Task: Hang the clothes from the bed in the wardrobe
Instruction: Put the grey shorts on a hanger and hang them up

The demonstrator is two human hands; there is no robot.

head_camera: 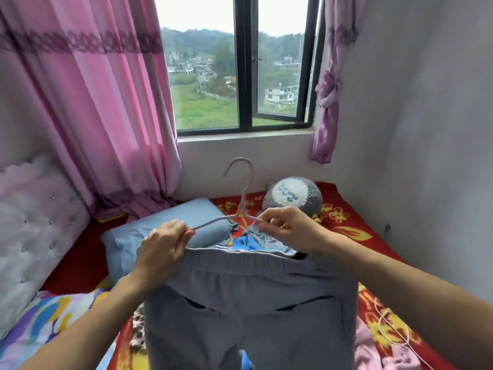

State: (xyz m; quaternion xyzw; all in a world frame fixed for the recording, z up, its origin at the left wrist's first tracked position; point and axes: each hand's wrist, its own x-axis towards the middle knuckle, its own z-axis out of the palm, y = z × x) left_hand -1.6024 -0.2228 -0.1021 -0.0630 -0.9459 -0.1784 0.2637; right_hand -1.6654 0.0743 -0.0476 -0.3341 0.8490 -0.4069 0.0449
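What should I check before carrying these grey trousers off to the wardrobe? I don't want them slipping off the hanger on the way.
1. Both hands on the hanger: ok. The left hand pinches one arm of the pink hanger, the right hand the other.
2. Grey trousers hung on the hanger: cannot tell. The waistband sits at the hanger's lower edge, but the bar is hidden.
3. Hook free and upright: ok.
4. Trousers level: ok. The waistband runs roughly straight between the hands.
5. Other clothes left on the bed: not ok. A blue garment lies behind the waistband.
6. Wardrobe clear: cannot tell, out of view.
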